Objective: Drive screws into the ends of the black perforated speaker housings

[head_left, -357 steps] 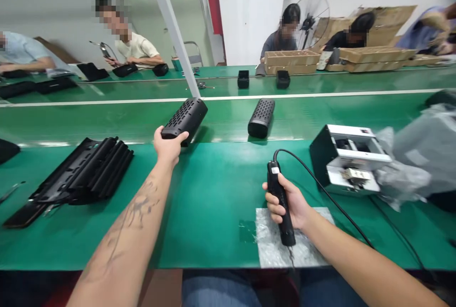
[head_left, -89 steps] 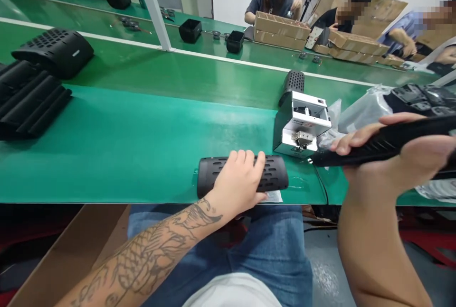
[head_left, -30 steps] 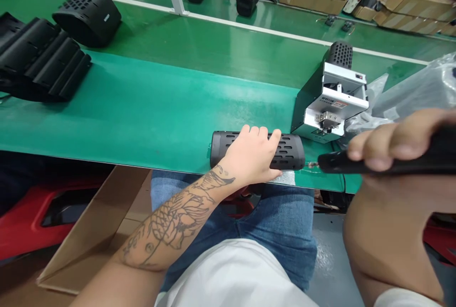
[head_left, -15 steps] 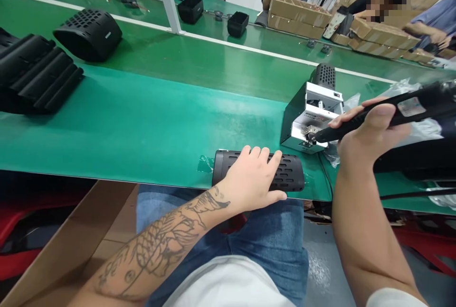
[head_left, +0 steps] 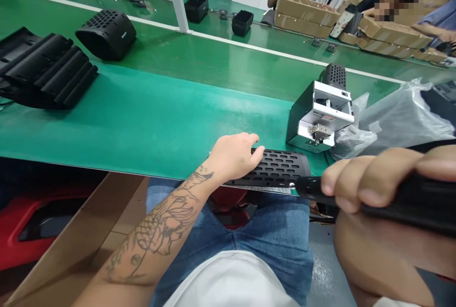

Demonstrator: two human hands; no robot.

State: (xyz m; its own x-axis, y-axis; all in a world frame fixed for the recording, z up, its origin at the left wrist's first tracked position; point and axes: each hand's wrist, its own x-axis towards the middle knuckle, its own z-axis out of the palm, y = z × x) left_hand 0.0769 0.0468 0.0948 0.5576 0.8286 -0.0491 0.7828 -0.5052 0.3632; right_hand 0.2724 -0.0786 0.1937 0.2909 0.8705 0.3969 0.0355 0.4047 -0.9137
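A black slotted plastic housing [head_left: 281, 165] lies along the front edge of the green bench. My left hand [head_left: 235, 157] is closed over its left end, with the fingertips partly hidden on the far side. Wrapped around a black electric screwdriver [head_left: 416, 205] are the fingers of my right hand [head_left: 372, 181]. The screwdriver lies nearly level, and its bright tip is at the housing's near right edge; whether a screw sits there is too small to tell. Just behind the housing stands a silver-and-black screw feeder [head_left: 302, 117], apart from both hands.
Stacked black housings [head_left: 46, 72] and a perforated black shell [head_left: 107, 35] stand on the left. Clear plastic bags [head_left: 402, 117] lie right of the feeder. A metal post [head_left: 176, 1] rises from the bench. Across it, people sit by cardboard boxes [head_left: 306, 13].
My right hand has brought the screwdriver from the feeder down and toward me to the housing's right edge. My left hand has slid left along the housing and curled its fingers.
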